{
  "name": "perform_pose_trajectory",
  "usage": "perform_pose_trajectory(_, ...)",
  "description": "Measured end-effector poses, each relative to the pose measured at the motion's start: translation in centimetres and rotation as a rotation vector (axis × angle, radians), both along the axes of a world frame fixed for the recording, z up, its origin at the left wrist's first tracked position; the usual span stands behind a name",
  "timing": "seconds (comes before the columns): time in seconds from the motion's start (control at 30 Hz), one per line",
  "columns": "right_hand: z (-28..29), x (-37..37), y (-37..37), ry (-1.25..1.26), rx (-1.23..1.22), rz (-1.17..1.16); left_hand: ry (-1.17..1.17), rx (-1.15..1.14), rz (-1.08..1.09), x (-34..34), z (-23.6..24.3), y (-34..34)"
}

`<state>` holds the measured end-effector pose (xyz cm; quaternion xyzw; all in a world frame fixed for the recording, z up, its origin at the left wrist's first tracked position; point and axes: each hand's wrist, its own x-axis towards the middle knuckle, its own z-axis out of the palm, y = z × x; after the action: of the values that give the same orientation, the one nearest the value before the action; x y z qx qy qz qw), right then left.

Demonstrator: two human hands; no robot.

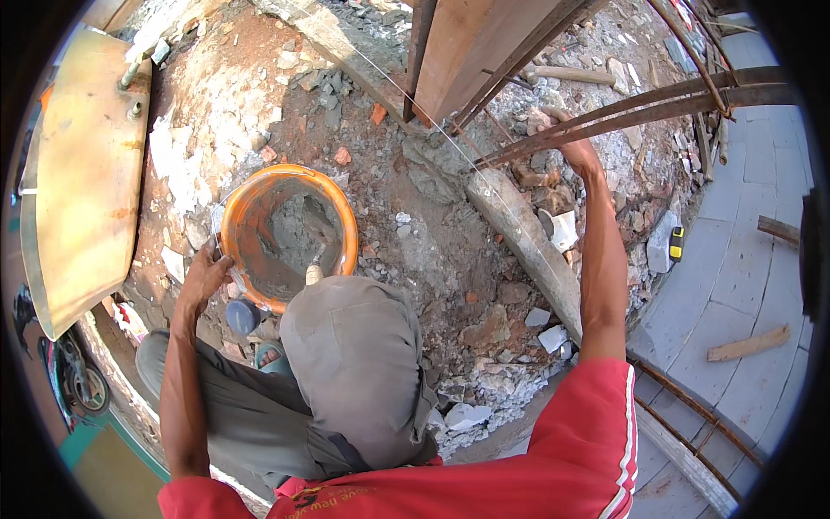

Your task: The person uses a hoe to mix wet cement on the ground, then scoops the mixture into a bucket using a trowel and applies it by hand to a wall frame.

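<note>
An orange bucket [347, 227] stands left of centre, part filled with wet grey mortar [298, 225]. Out of the mortar sticks the wooden handle [314, 275] of a trowel, its blade buried. My left hand [207, 272] is at the bucket's left rim, fingers closed over the edge. Far to the right, my right hand [577, 151] is closed round rusty steel bars [640, 117] that run in from the right edge; part of its fingers is behind them. Wooden boards [484, 52] stand upright just left of that hand, with a taut string [380, 71] passing by them.
A concrete beam [527, 238] lies across the rubble between bucket and right arm. A yellow and black tape measure [677, 244] rests beside grey planks [743, 268]. Left stands a tilted yellowish metal panel [91, 173]. A dark round cap [243, 317] touches the bucket's base.
</note>
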<state>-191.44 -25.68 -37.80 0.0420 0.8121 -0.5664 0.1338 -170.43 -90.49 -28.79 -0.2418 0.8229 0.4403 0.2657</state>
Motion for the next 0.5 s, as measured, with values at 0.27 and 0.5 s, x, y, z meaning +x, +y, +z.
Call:
perform_pose_trajectory(0.27,0.9,-3.4,-9.0,-0.428,0.085,0.505,0.022,-0.142,-0.091,0.4,0.1,-0.3)
perform_pose_trajectory(0.5,0.7,-2.8,-9.1,-0.387,0.174,0.446,0.010,-0.142,-0.118,0.6,1.1,-0.3)
